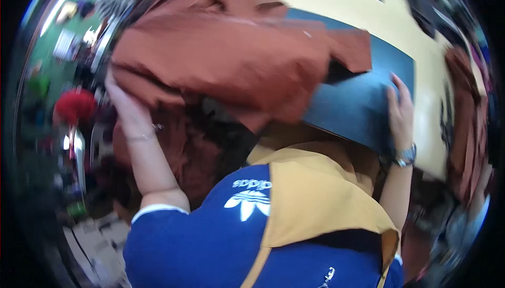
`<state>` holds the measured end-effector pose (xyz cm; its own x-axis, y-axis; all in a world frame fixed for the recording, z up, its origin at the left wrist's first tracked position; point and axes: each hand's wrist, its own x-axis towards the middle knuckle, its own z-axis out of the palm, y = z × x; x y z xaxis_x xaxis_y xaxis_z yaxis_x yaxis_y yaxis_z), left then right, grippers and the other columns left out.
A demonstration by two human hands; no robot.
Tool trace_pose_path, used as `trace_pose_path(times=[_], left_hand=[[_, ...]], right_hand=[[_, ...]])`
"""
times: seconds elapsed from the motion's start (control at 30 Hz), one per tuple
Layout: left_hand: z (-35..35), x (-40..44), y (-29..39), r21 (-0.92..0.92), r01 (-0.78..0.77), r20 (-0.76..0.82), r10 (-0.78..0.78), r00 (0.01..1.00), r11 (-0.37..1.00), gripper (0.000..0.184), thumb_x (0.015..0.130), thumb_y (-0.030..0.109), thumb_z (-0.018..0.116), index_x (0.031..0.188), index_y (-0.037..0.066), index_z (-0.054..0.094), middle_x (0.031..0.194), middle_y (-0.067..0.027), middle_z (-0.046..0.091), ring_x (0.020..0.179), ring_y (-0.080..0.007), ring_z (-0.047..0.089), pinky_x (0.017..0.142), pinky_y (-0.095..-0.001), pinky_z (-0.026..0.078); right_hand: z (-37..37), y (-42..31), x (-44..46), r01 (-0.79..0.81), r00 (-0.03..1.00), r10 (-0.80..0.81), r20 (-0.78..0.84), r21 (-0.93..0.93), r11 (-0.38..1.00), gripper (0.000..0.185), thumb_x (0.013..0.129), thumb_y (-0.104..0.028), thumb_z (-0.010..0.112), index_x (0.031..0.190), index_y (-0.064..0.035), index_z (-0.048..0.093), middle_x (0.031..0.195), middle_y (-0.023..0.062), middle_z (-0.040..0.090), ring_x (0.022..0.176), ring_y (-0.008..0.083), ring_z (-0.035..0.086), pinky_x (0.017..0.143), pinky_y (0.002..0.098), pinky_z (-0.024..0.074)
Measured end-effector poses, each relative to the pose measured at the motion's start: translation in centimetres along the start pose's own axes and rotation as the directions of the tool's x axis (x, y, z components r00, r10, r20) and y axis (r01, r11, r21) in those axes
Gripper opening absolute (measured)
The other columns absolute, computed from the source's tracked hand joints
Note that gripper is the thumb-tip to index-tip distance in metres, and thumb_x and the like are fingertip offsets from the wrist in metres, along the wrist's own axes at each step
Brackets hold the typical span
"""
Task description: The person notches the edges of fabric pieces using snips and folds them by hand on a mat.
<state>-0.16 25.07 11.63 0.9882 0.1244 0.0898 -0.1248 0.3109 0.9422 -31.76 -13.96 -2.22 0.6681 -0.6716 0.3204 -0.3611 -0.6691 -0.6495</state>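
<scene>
A large rust-brown cloth piece [221,51] spreads over the work surface and partly covers a dark blue-grey board [350,109]. At the cloth's left edge is my left hand [123,96], blurred, with its fingers partly hidden by the fabric. My right hand [401,106] rests on the board's right side, its fingers spread and nothing held in them. More brown fabric [194,151] hangs below the cloth, in front of my body.
A pale yellow table top [428,125] extends behind and right of the board. Brown fabric [465,130] hangs at the far right. On the left, beyond the table, are a red round object [75,107] and blurred items over a green floor.
</scene>
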Motion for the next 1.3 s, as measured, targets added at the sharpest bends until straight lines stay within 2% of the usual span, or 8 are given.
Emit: trace_pose_path(times=[0.27,0.4,0.63,0.8,0.93,1.1,1.2,1.3], left_hand=[[-15.6,4.1,16.9,0.328,-0.761,-0.508,0.784,0.357,0.559,0.048,0.094,0.03,0.033,0.122,-0.004,0.053,0.126,-0.0215,0.056,0.12,-0.035,0.055,0.105,-0.0476,0.043],[-24.7,11.6,18.9,0.924,-0.375,-0.052,0.997,0.059,0.07,0.046,0.096,0.024,0.046,0.114,-0.019,0.048,0.118,-0.0315,0.057,0.109,-0.0372,0.059,0.095,-0.0439,0.047],[-21.3,13.0,-0.2,0.985,-0.158,0.172,0.29,0.941,-0.071,0.061,0.098,0.053,0.04,0.116,-0.004,0.052,0.111,-0.0371,0.059,0.106,-0.0527,0.056,0.09,-0.0571,0.045],[-32.9,8.0,-25.0,0.894,-0.369,0.216,-0.477,0.852,-0.255,0.063,0.101,0.047,0.037,0.143,0.0,0.041,0.149,-0.0251,0.037,0.133,-0.045,0.04,0.11,-0.0487,0.035],[-29.0,2.8,-26.6,0.885,-0.137,0.04,0.219,0.975,0.445,0.047,0.102,0.025,0.046,0.137,-0.006,0.045,0.143,-0.0277,0.043,0.135,-0.0408,0.04,0.112,-0.0441,0.033],[-22.0,5.1,-18.6,0.696,-0.348,-0.18,0.621,0.763,0.628,0.048,0.105,0.023,0.041,0.142,-0.008,0.037,0.148,-0.0221,0.039,0.137,-0.0302,0.04,0.116,-0.0398,0.029],[-8.4,4.2,-3.4,0.127,-0.217,-0.342,0.248,0.907,0.968,0.056,0.103,0.038,0.039,0.148,0.005,0.033,0.151,-0.0158,0.038,0.141,-0.0259,0.035,0.116,-0.0478,0.023],[2.5,-1.8,9.0,-0.229,-0.383,0.115,0.416,0.902,0.895,0.057,0.101,0.044,0.037,0.145,0.009,0.034,0.154,-0.0174,0.035,0.14,-0.037,0.033,0.115,-0.0546,0.02]], right_hand=[[0.5,3.6,-0.7,0.075,0.99,-0.069,0.121,-0.049,0.996,0.034,0.099,-0.02,0.056,0.127,-0.001,0.059,0.132,0.0151,0.058,0.125,0.027,0.052,0.108,0.0367,0.0368],[0.7,3.2,-0.8,0.095,0.989,-0.081,0.12,-0.118,0.988,0.034,0.099,-0.021,0.057,0.126,-0.001,0.06,0.132,0.0147,0.058,0.125,0.0272,0.052,0.107,0.037,0.0378],[0.6,3.3,-0.8,0.105,0.99,-0.091,0.111,-0.131,0.986,0.032,0.098,-0.02,0.059,0.123,-0.0005,0.062,0.132,0.0145,0.058,0.125,0.0278,0.053,0.107,0.0376,0.0386],[0.5,2.7,-1.0,0.104,0.99,-0.088,0.112,-0.147,0.984,0.03,0.097,-0.019,0.059,0.121,-0.002,0.063,0.131,0.0155,0.059,0.124,0.0291,0.053,0.107,0.0372,0.0388],[0.2,2.5,-0.9,0.108,0.988,-0.093,0.119,-0.12,0.987,0.03,0.097,-0.018,0.059,0.12,0.0004,0.062,0.129,0.0167,0.059,0.122,0.0281,0.054,0.106,0.0366,0.0398],[-4.6,-1.9,1.1,0.005,0.999,-0.01,0.031,0.145,0.989,0.036,0.102,-0.024,0.053,0.128,-0.0001,0.059,0.133,0.0112,0.058,0.125,0.02,0.052,0.107,0.0314,0.0375],[-12.1,-8.3,3.1,0.178,0.984,-0.121,-0.131,0.696,0.696,0.048,0.103,-0.033,0.045,0.137,0.0006,0.048,0.14,0.0112,0.054,0.129,0.0225,0.05,0.108,0.0405,0.0359],[-22.3,-15.7,1.4,0.35,0.936,-0.099,-0.337,0.871,0.344,0.05,0.102,-0.027,0.041,0.142,0.0027,0.04,0.146,0.0191,0.045,0.135,0.0297,0.043,0.116,0.0415,0.0278]])
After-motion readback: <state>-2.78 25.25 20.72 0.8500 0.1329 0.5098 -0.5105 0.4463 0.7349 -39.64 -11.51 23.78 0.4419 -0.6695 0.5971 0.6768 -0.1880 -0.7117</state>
